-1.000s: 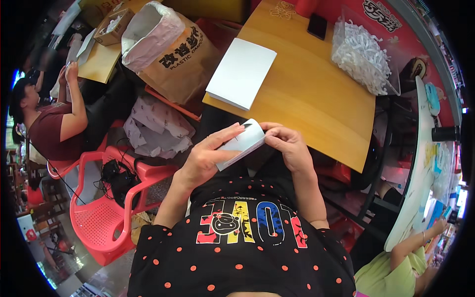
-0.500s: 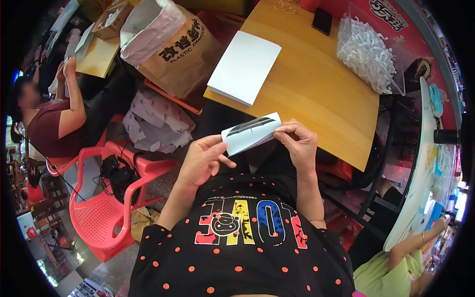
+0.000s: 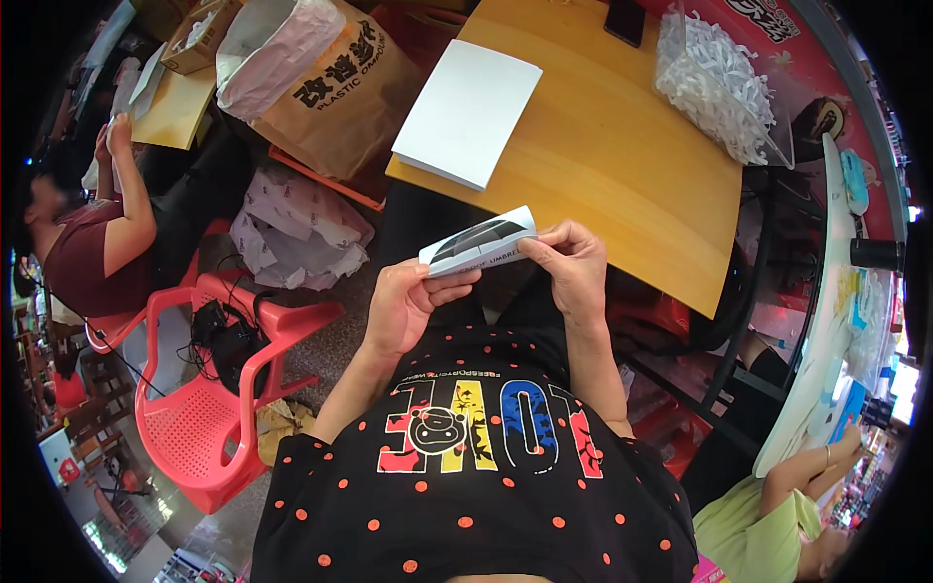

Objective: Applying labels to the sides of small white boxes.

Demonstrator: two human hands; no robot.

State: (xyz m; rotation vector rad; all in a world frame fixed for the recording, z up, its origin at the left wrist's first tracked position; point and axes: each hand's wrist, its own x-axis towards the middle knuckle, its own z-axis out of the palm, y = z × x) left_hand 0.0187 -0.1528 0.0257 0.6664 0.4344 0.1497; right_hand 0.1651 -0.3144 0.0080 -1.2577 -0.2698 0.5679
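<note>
Pale card bent over between two hands, white stack lying at the table's edge

From where I stand, the printed card (image 3: pixel 476 243) is up in the air over the lap, just off the near edge of the yellow wooden table (image 3: pixel 622 165). The left hand (image 3: pixel 403 303) has its left end, thumb at the top and fingers curled beneath. The right hand (image 3: pixel 571 267) pinches the opposite end between thumb and fingertips. So neither hand is free; both are gripping that one piece.

How far has it got? The card is already bowed over on itself lengthwise, a dark printed shape on its upper face and a narrower lettered strip facing the person. I'd call it partway: the bend looks rounded rather than pressed flat, though I can't tell whether there is a crease on the hidden side. It hasn't been set down anywhere.

The stack of white sheets (image 3: pixel 469 114) sits apart from the hands, squared up at the table's left corner, touched by nobody. Whether those sheets are finished or waiting, I can't say. Farther back, a clear bin (image 3: pixel 714 92) is heaped with white strips, near a dark phone (image 3: pixel 624 21)
</note>
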